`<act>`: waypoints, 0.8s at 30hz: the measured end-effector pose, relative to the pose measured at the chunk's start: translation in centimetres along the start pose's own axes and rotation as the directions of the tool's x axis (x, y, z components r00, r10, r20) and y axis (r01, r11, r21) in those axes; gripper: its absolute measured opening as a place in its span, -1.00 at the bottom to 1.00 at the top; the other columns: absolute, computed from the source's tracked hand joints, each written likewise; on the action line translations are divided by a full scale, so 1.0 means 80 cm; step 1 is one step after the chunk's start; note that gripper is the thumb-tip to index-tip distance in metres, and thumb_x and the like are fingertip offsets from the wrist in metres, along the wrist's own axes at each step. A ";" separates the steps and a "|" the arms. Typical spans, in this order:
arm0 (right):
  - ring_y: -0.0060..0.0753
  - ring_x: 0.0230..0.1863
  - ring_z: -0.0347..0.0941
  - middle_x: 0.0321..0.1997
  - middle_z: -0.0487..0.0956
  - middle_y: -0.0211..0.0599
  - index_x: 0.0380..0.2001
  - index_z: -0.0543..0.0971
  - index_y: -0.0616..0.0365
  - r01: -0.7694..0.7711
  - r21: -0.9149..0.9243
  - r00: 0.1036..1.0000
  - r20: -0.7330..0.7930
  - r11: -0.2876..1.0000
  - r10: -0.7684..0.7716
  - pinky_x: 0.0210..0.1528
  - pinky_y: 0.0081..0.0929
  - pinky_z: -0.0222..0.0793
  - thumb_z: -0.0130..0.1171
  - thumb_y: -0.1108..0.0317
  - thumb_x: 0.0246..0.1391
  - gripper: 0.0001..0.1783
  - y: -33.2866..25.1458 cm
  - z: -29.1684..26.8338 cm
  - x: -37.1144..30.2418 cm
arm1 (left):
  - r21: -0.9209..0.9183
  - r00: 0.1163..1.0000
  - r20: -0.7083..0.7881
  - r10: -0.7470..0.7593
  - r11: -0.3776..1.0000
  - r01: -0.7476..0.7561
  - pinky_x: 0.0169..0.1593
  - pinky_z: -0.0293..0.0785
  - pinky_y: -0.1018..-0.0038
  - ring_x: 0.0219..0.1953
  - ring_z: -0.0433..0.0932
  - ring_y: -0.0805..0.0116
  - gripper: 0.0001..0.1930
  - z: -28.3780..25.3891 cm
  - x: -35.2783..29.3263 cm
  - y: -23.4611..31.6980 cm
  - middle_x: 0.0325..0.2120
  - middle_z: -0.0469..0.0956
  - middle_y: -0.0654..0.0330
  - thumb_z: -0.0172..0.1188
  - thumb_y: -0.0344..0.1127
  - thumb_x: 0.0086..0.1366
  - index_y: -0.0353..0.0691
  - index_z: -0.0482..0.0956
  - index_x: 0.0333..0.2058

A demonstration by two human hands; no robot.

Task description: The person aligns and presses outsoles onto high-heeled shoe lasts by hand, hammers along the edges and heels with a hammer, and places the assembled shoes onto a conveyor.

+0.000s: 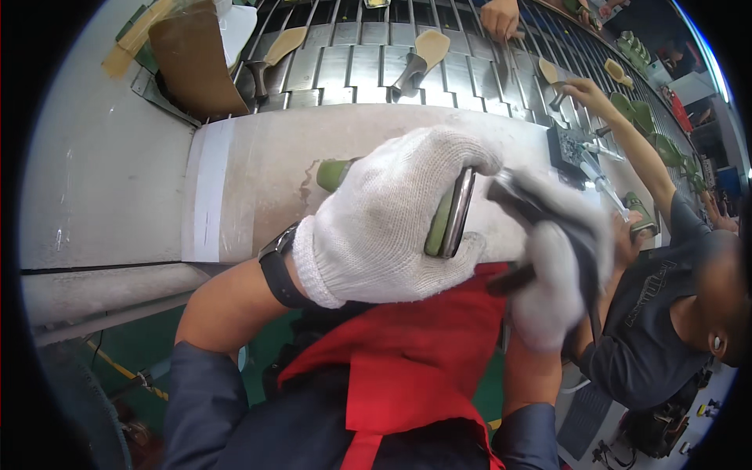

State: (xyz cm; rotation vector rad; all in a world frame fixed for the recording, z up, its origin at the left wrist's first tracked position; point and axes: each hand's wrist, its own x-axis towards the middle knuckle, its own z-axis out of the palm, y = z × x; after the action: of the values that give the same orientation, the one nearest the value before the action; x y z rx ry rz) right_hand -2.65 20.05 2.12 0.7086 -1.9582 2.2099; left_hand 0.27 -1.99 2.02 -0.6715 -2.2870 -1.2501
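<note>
My left hand [395,215], in a white knitted glove with a black watch at the wrist, is closed around a green shoe [333,175]. One green end shows left of the glove; a shiny dark-edged end shows between thumb and fingers. Most of the shoe is covered by the hand. Just to the right, my right hand [552,270], also in a white glove, is smeared by motion. Its fingers are bent about a long dark object [586,266], too blurred to name. The two hands are close together above the pale worktable [266,149].
Beyond the table runs a metal slatted conveyor [345,66] carrying tan soles with dark heels [429,51]. A brown board [196,59] stands far left. At right, a co-worker's arm [638,149] reaches to the conveyor, near a black box [564,149] and another green shoe [641,215].
</note>
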 end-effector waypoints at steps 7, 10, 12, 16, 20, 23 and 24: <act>0.16 0.17 0.68 0.11 0.69 0.27 0.02 0.52 0.35 0.128 -0.119 0.882 0.467 0.985 -0.058 0.29 0.05 0.61 0.53 0.08 0.25 -0.42 -0.066 -0.014 -0.012 | 0.025 0.993 -0.117 0.036 0.999 -0.033 0.21 0.62 0.21 0.13 0.70 -0.01 -0.23 0.026 -0.007 0.005 0.10 0.64 -0.06 0.64 -0.39 0.02 -0.33 0.50 0.21; 0.00 0.15 0.70 0.12 0.71 0.23 -0.07 0.56 0.34 -0.133 -0.092 0.963 0.222 0.987 0.150 0.29 -0.05 0.58 0.59 0.09 0.15 -0.43 -0.079 0.004 -0.007 | 0.024 0.995 -0.089 0.033 0.999 -0.031 0.27 0.58 0.13 0.17 0.67 -0.11 -0.23 0.025 -0.016 0.008 0.11 0.64 -0.07 0.60 -0.45 -0.01 -0.32 0.50 0.22; 0.04 0.14 0.70 0.10 0.71 0.21 0.06 0.56 0.43 -0.083 -0.335 0.959 0.230 0.939 0.166 0.38 -0.04 0.56 0.49 0.34 0.12 -0.48 -0.086 -0.008 -0.002 | 0.063 0.979 -0.142 0.149 0.988 -0.141 0.29 0.57 0.06 0.17 0.66 -0.17 -0.26 0.030 -0.025 0.003 0.13 0.62 -0.09 0.53 -0.49 0.02 -0.32 0.50 0.24; -0.07 0.13 0.72 0.09 0.74 0.10 0.06 0.62 0.43 -0.165 -0.118 0.941 0.278 0.979 0.192 0.25 -0.12 0.66 0.47 0.46 0.15 -0.55 -0.061 -0.013 -0.012 | 0.071 0.982 -0.142 0.126 0.991 -0.116 0.35 0.48 -0.09 0.17 0.64 -0.28 -0.21 0.036 -0.054 0.010 0.14 0.60 -0.21 0.55 -0.37 0.07 -0.38 0.44 0.28; 0.10 0.16 0.72 0.14 0.69 0.28 0.10 0.52 0.49 -0.344 -0.045 0.905 0.248 0.938 0.344 0.23 -0.06 0.70 0.24 0.45 0.32 -0.62 -0.007 0.002 -0.052 | 0.139 0.990 -0.115 0.084 0.988 -0.068 0.36 0.43 -0.23 0.22 0.61 -0.27 -0.33 0.040 -0.091 0.000 0.20 0.56 -0.25 0.50 -0.29 0.13 -0.42 0.52 0.20; 0.02 0.16 0.71 0.20 0.66 0.24 0.12 0.51 0.40 -0.660 0.163 0.750 0.079 0.733 0.657 0.25 -0.14 0.70 0.12 0.43 0.43 -0.70 0.036 0.015 -0.103 | 0.598 0.987 -0.144 0.072 0.801 0.028 0.56 0.08 -0.26 0.41 0.49 -0.23 -0.26 0.056 -0.136 -0.033 0.32 0.52 -0.20 0.41 -0.25 0.27 -0.33 0.36 0.38; 0.02 0.16 0.71 0.20 0.66 0.24 0.12 0.51 0.40 -0.674 0.169 0.736 0.082 0.719 0.672 0.25 -0.14 0.70 0.12 0.43 0.43 -0.70 0.046 0.021 -0.117 | 0.596 0.989 -0.135 0.053 0.802 0.038 0.56 0.08 -0.26 0.41 0.49 -0.23 -0.26 0.059 -0.144 -0.039 0.32 0.52 -0.20 0.41 -0.25 0.27 -0.33 0.36 0.38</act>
State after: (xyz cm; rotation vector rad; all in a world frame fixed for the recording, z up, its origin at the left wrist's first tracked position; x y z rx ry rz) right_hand 4.76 19.91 -4.92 -0.0280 -2.2958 2.8117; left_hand 6.70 -1.73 -9.05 -0.3375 -2.3557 -0.4784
